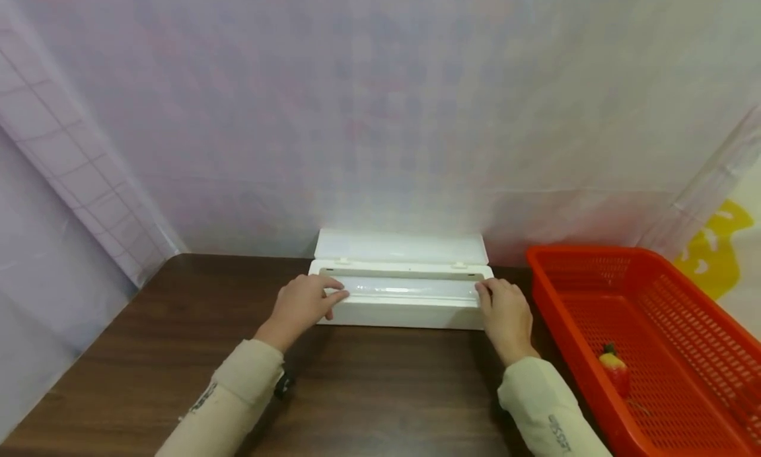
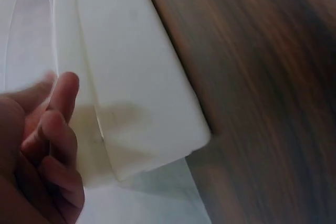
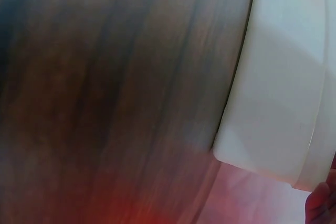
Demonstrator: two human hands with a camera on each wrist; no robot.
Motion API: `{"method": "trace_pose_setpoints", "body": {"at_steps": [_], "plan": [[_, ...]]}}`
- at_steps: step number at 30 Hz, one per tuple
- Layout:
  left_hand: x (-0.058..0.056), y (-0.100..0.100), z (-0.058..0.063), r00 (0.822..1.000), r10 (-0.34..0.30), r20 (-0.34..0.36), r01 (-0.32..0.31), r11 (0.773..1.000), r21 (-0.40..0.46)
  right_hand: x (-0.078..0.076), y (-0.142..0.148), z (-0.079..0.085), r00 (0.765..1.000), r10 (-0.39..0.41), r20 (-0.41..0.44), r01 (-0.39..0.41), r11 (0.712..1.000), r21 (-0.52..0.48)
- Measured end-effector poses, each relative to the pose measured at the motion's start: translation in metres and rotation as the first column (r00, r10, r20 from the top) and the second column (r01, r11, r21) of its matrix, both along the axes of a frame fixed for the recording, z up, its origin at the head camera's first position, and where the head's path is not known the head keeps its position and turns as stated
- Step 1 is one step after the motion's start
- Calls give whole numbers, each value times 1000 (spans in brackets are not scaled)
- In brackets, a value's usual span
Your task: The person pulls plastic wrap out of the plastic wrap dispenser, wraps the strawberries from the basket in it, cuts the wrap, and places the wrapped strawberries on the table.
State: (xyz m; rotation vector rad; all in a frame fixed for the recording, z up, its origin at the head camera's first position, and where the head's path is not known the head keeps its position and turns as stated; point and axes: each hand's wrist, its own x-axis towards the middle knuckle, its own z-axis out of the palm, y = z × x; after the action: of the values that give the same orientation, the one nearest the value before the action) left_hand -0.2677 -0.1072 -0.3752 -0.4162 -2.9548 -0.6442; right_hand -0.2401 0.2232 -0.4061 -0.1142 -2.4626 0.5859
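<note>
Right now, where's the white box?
In the head view, the white box is at the back of the brown table, left of the red basket, with the left hand and right hand at its ends.

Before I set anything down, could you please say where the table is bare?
The table is bare left of the left sleeve, up to the side sheet, and between that sleeve and the right sleeve, in front of the white box. It is crowded between box and red basket, where the right hand is, and behind the open lid, by the back sheet.
</note>
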Motion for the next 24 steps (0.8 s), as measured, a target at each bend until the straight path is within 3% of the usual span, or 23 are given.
{"method": "trace_pose_setpoints", "body": {"at_steps": [7,12,14,18,21,24], "plan": [[-5,-4,-3,998,-57,-23,58,997,59,1,3,4,1000,-3,9,3,1000,0],[-3,-4,-10,993,-22,-115,39,989,144,4,0,8,998,-21,58,21,1000,-9],[-3,-3,-14,984,1,-180,35,980,194,5,-2,9,997,-23,74,24,999,-22],[-3,-2,-21,947,51,-318,41,960,276,6,-5,10,998,-30,56,33,998,-62],[-3,0,-24,926,88,-366,32,951,309,6,-6,7,999,-43,2,43,995,-88],[-3,2,-25,923,103,-370,30,941,336,7,-6,5,997,-68,-40,63,992,-111]]}}
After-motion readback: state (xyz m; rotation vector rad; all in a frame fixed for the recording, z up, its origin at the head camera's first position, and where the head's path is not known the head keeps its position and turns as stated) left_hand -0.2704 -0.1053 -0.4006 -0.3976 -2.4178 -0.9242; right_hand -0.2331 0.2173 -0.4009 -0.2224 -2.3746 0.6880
